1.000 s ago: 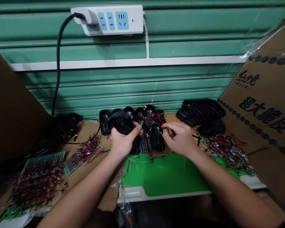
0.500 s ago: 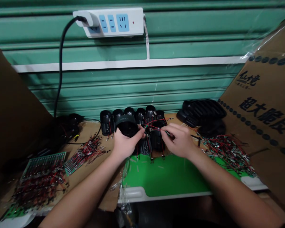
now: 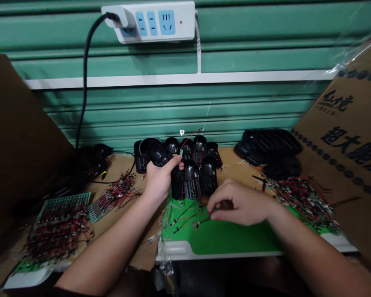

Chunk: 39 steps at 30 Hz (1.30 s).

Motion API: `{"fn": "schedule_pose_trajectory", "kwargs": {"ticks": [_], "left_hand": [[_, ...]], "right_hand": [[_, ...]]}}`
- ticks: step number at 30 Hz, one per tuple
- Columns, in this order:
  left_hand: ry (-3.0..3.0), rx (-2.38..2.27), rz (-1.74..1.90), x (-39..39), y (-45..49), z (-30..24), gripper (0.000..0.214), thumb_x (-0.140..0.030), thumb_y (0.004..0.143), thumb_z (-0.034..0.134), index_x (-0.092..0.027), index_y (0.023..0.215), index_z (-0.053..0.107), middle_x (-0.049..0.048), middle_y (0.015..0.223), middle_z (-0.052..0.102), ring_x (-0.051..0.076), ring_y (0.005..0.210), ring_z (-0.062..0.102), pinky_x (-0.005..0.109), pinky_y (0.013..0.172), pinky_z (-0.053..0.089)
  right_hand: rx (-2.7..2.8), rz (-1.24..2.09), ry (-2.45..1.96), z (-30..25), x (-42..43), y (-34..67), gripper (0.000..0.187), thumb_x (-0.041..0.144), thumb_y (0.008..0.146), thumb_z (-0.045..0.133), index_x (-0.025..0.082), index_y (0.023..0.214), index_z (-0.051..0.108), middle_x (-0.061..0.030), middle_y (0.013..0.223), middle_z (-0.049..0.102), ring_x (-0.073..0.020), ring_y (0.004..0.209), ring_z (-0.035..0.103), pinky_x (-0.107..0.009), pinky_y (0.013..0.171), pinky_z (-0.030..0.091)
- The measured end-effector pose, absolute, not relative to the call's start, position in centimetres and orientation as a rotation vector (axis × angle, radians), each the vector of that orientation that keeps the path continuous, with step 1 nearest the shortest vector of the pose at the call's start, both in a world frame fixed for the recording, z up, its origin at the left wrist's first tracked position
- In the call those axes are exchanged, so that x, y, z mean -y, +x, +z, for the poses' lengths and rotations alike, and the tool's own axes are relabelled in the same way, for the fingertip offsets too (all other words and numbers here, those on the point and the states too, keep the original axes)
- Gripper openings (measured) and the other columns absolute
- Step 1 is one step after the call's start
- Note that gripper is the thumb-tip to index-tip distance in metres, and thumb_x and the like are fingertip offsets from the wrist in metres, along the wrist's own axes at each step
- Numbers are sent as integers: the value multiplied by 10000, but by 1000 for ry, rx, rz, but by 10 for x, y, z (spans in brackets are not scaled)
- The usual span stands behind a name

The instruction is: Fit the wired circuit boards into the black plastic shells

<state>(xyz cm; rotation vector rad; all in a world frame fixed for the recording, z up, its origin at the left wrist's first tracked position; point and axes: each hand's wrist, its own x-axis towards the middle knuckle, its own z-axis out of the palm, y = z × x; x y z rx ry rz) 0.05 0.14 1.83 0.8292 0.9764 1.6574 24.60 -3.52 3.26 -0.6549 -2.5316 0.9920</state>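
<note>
**Glossy Black Shells (image 3: pixel 209 175) Lie Below Ribbed Green Shutter (image 3: pixel 250 62)**

Stiff printed cardboard (image 3: pixel 336 136) leans at right; a smooth green board (image 3: pixel 235 240) spans the near side. Left of centre, the left hand (image 3: pixel 160 179) grips a rounded black casing (image 3: pixel 156 150) over the far row, its long axis partly hidden by fingers. The right hand (image 3: pixel 243 206) pinches thin wire leads (image 3: pixel 205 220) over the board, ends pointing left. Green surface runs from there to the pale near rim (image 3: pixel 228 255).

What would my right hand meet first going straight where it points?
Probably the thin wires with small ends beside your right hand, over or on the green board; depth is unclear, and they may hang from its grip.
</note>
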Motion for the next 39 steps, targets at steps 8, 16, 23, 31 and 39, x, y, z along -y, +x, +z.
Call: {"fn": "schedule_pose_trajectory", "kwargs": {"ticks": [8,16,23,31,39], "left_hand": [[987,-978,1517,5,6,11,383,-329,668,990,-89,874,772,30,767,758,80,625,698,205,669,601],[1387,-819,1145,19,1,21,327,-349,743,944,-111,781,723,48,723,739,109,619,690,227,647,562],[1561,-906,985,26,4,21,277,-281,689,956,-127,813,763,65,763,777,121,662,696,221,650,561],[1327,-874,1026,23,7,21,487,-395,651,1008,-127,901,686,34,738,749,119,578,692,226,573,557],[882,-942,1193,19,16,17,649,-631,692,895,-107,1027,708,88,826,800,145,616,708,273,601,607]], "right_hand": [[2771,934,-770,21,44,235,231,358,980,808,241,1154,907,-52,866,824,-182,774,691,-285,702,439],[1800,1455,-1003,21,15,246,451,617,941,817,166,957,804,17,616,669,-90,435,479,-228,434,328],[1513,1884,-926,11,9,234,528,628,809,932,125,808,772,-36,596,711,-64,357,472,-189,344,291],[1510,1809,-909,22,12,244,402,462,788,983,131,922,799,-31,747,771,-48,417,517,-173,348,243],[1461,1692,-832,29,13,248,433,482,866,942,163,1039,707,-80,891,831,-78,462,604,-171,351,312]]}}
